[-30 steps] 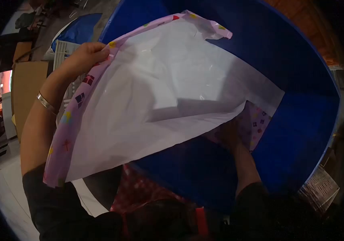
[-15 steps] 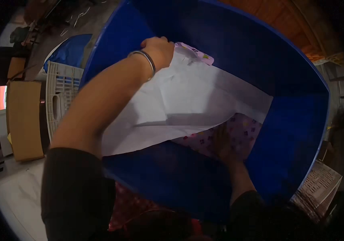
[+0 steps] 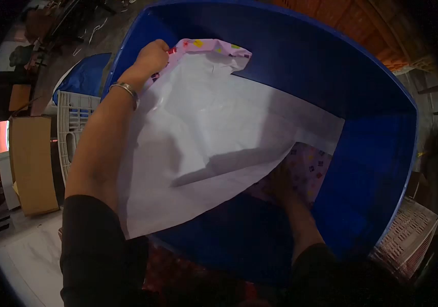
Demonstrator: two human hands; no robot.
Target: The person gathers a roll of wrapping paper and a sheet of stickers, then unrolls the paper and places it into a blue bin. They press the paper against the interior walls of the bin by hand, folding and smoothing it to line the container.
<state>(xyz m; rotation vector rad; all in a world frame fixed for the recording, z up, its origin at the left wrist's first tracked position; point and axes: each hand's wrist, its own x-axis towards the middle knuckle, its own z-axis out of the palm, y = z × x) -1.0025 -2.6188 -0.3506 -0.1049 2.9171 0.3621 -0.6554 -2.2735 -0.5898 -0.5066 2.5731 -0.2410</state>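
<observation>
A large sheet (image 3: 198, 123), white on one side and lilac with small coloured prints on the other, lies folded over on itself inside a deep blue bin (image 3: 377, 153). My left hand (image 3: 153, 55), with a metal bangle at the wrist, is closed on the sheet's rolled edge near the bin's far left wall. Low in the shaded bin, my right hand (image 3: 282, 180) rests with fingers stretched out on the printed side. The raised white flap partly covers that area, so its fingertips are dim.
Left of the bin stand a white plastic crate (image 3: 71, 128), a blue bundle (image 3: 83, 77) and a cardboard box (image 3: 30, 163). A pale basket (image 3: 408, 230) sits at the right. Orange crates (image 3: 352, 20) are behind, and a red patterned cloth (image 3: 178, 268) shows in front.
My left hand has moved left with the sheet's edge, pulling the white flap wider and showing more of its printed border. My right hand stays nearly in place.
</observation>
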